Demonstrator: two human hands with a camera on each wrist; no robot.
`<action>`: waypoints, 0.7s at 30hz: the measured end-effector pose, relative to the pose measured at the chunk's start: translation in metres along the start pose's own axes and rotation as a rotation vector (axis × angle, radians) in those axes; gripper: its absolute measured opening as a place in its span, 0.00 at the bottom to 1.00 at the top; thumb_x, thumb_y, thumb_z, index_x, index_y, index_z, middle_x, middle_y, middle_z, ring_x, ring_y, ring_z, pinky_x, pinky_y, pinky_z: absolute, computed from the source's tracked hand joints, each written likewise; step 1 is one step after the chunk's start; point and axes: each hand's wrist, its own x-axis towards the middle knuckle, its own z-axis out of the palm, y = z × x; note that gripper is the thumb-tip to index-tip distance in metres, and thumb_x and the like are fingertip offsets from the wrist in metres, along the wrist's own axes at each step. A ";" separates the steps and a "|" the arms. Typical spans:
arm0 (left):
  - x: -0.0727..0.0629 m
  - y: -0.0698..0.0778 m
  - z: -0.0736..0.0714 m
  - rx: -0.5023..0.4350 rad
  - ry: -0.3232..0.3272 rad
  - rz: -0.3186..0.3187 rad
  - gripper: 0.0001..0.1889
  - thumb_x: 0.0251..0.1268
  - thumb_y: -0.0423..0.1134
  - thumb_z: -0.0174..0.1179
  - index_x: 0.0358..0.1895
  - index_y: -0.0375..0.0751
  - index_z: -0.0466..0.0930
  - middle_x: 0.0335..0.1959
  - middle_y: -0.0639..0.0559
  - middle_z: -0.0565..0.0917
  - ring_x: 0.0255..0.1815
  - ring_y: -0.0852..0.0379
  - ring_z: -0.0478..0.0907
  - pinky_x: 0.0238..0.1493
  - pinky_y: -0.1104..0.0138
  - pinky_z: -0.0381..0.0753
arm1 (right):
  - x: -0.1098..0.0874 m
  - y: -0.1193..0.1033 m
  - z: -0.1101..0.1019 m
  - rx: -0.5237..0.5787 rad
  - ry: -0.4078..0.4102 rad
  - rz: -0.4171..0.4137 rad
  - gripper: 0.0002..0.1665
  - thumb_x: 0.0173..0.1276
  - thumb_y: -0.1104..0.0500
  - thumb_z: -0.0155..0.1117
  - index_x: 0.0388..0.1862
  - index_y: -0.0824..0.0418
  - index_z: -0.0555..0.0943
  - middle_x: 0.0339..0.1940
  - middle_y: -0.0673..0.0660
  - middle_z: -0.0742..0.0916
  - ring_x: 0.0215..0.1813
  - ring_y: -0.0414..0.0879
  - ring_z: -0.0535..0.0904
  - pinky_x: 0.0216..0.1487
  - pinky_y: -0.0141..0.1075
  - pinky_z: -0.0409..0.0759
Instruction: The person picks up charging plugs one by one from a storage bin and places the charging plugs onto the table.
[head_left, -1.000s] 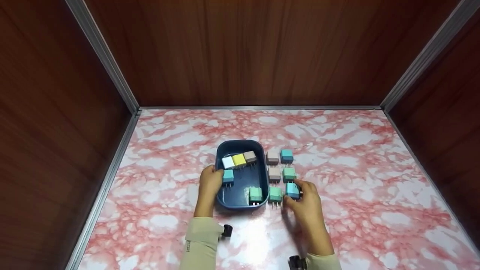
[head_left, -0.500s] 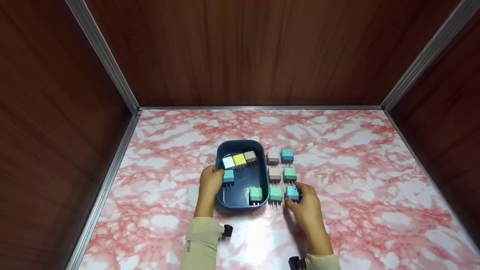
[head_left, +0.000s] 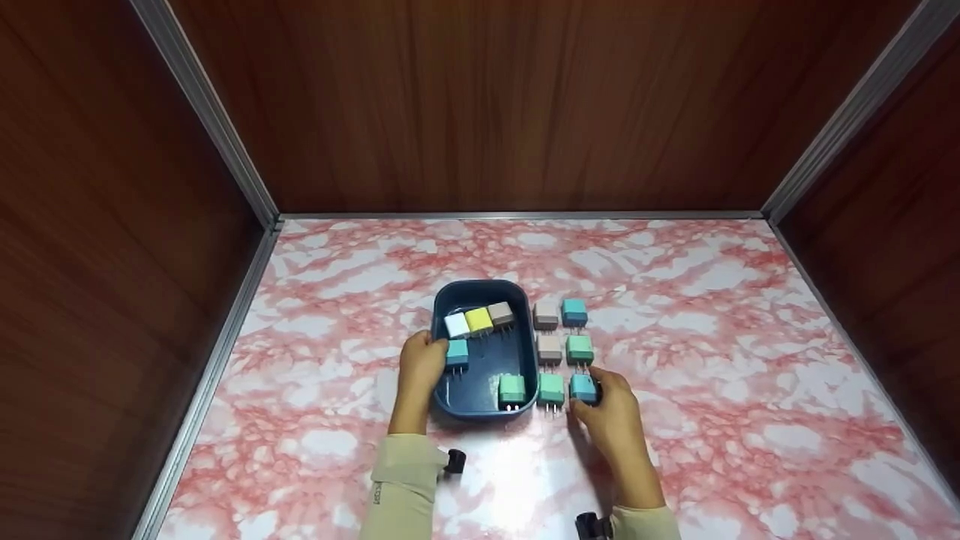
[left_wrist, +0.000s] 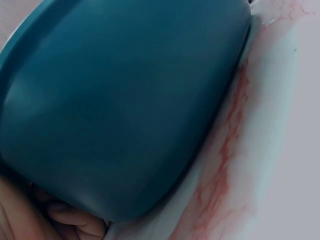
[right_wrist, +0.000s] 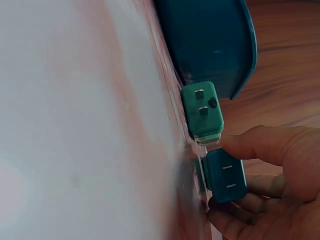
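My left hand (head_left: 421,367) grips the left wall of a dark blue plastic bin (head_left: 486,414), thumb over the rim and fingers curled outside in the left wrist view. With thumb and fingers, my right hand (head_left: 616,405) pinches a blue plug charger (right_wrist: 226,176) at the near end of the outer row; its two flat prongs show in the right wrist view. Beside it stands a green plug charger (right_wrist: 202,111), close to the bin's wall. Inside the bin lie a white charger (head_left: 457,325), a yellow one (head_left: 478,320), a beige one (head_left: 500,313), a blue one (head_left: 457,352) and a green one (head_left: 511,389).
Right of the bin, two beige chargers (head_left: 548,348) stand in the inner row. Another green charger (head_left: 579,348) and a second blue charger (head_left: 574,312) stand in the outer row. The marbled red-and-white table (head_left: 712,337) is enclosed by brown wooden panels (head_left: 510,112).
My right hand has shifted slightly toward me with the blue charger, widening its gap from the green charger behind it. The left hand and the bin have stayed in place.
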 end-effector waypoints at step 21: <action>0.000 0.000 0.000 0.005 -0.003 0.005 0.13 0.57 0.36 0.55 0.18 0.47 0.62 0.18 0.53 0.64 0.22 0.53 0.61 0.25 0.62 0.60 | 0.003 0.002 0.003 -0.036 -0.026 -0.021 0.38 0.58 0.64 0.74 0.67 0.75 0.73 0.64 0.75 0.78 0.67 0.69 0.73 0.70 0.57 0.69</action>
